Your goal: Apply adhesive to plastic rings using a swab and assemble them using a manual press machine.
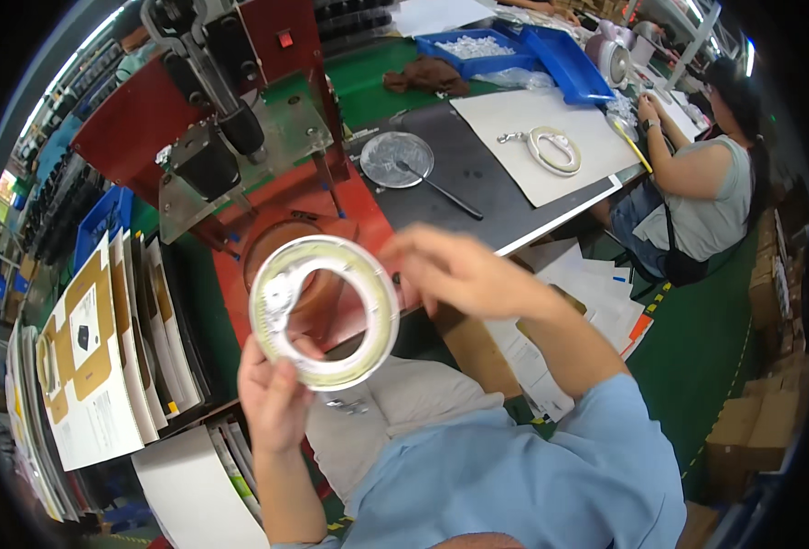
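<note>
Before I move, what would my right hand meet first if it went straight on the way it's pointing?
Your right hand would likely meet the right side of the white ring held in your left hand, though this single view leaves the depth unclear.

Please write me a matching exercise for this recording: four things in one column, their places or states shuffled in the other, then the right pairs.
Things
1. White round ring with a pale-yellow band, nearest the person
2. Crumpled brown cloth
3. Round silver-grey dish
4. Pale rectangular flat board

Places or states
A. Has one end of a black long-handled tool resting in it
B. Held by the left hand
C. Has a second white ring lying on it
D. Lies beside a blue rectangular plastic bin

Pairs: 1-B, 2-D, 3-A, 4-C
</note>
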{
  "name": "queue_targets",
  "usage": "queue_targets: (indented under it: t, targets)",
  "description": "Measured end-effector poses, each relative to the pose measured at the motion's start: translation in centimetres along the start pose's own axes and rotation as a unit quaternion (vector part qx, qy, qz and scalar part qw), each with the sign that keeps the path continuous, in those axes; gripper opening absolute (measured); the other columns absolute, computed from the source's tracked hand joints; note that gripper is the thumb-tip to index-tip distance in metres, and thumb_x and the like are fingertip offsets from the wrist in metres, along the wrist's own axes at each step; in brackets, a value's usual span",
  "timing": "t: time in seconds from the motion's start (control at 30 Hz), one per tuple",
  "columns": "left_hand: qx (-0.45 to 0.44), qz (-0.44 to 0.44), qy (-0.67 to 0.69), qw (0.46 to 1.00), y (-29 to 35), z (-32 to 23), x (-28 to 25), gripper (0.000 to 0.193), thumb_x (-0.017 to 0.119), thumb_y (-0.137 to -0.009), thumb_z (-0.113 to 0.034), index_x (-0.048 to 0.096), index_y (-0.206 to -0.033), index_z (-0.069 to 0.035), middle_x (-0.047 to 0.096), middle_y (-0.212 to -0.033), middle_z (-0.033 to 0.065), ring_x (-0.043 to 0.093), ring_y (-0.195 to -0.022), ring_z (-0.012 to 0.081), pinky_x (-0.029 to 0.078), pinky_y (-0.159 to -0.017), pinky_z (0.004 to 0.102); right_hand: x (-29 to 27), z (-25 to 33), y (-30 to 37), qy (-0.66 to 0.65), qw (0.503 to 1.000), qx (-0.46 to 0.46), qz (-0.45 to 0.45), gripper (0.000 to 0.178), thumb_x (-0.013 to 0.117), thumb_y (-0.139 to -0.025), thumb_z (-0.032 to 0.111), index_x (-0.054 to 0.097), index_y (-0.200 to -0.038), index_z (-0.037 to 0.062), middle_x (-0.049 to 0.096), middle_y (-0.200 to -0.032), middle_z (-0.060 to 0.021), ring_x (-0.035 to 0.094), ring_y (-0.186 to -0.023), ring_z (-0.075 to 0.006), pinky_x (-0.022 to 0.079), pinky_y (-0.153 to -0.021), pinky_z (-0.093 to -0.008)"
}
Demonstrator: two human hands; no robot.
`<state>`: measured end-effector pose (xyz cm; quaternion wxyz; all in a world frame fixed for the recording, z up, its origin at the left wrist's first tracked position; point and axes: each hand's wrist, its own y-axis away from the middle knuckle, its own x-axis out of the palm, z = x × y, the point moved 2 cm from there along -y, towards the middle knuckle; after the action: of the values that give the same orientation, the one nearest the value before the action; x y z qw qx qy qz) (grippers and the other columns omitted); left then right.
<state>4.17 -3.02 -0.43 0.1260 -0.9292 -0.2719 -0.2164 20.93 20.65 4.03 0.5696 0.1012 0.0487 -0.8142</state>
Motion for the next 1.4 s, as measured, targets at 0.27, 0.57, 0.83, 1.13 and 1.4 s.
queue_targets:
  t: [0.27, 0.57, 0.83, 1.13, 1.4]
  targets:
    - [-0.095, 0.079, -0.033, 0.992, -1.4, 6.8, 7.5, 0.038, 0.065, -0.108, -0.009, 0.052, -0.142, -0.001, 0.07, -0.119, 0.0096, 0.065, -0.088, 0.0102, 0.049, -0.072, 0.0241, -2.4, -7.9, 7.0, -0.323, 0.928, 0.052, -0.181, 0.035, 0.053, -0.113, 0.031, 0.065, -0.129, 0.0016, 0.069, -0.088, -0.0035, 0.061, -0.06, -0.0074, 0.047, -0.049, -0.0231]
    - [-0.188, 0.138, -0.186, 0.954, 1.8, 8.4, 6.7, 0.021, 0.076, -0.099, -0.002, 0.07, -0.12, 0.0, 0.069, -0.101, 0.0005, 0.063, -0.087, 0.0057, 0.052, -0.08, 0.022, -19.6, -17.9, 7.2, -0.227, 0.874, 0.119, -0.413, 0.032, 0.055, -0.111, 0.034, 0.066, -0.106, 0.0038, 0.063, -0.076, -0.0027, 0.052, -0.055, -0.0096, 0.038, -0.05, -0.0239]
    - [-0.186, 0.061, -0.268, 0.943, 7.2, 8.3, 0.4, 0.018, 0.078, -0.099, -0.006, 0.071, -0.115, 0.0, 0.066, -0.088, -0.0015, 0.057, -0.078, 0.0046, 0.048, -0.07, 0.0226, -23.2, -18.8, 5.7, 0.028, 0.897, 0.258, -0.358, 0.056, 0.069, -0.104, 0.053, 0.069, -0.108, -0.0023, 0.067, -0.077, -0.0043, 0.054, -0.054, -0.0096, 0.043, -0.047, -0.0259]
    - [-0.153, -0.286, -0.335, 0.885, 13.9, 0.1, -8.7, 0.012, 0.073, -0.104, -0.014, 0.073, -0.108, -0.003, 0.072, -0.089, -0.0004, 0.064, -0.08, 0.0034, 0.052, -0.07, 0.0235, -10.4, -13.6, 8.8, 0.047, 0.97, 0.098, -0.217, 0.027, 0.061, -0.113, 0.032, 0.068, -0.109, 0.0057, 0.06, -0.079, 0.0031, 0.045, -0.057, 0.0008, 0.029, -0.048, -0.0166]
    - [-0.26, -0.389, -0.774, 0.425, 28.8, -3.9, -16.9, 0.084, 0.084, -0.089, -0.033, 0.044, -0.157, -0.002, 0.043, -0.159, 0.0322, 0.043, -0.146, 0.0506, 0.04, -0.118, 0.0552, 9.4, -10.1, 3.3, -0.036, 0.946, 0.172, 0.271, 0.019, 0.062, -0.11, 0.013, 0.074, -0.112, -0.0004, 0.067, -0.086, -0.0012, 0.059, -0.072, -0.0062, 0.045, -0.065, -0.0218]
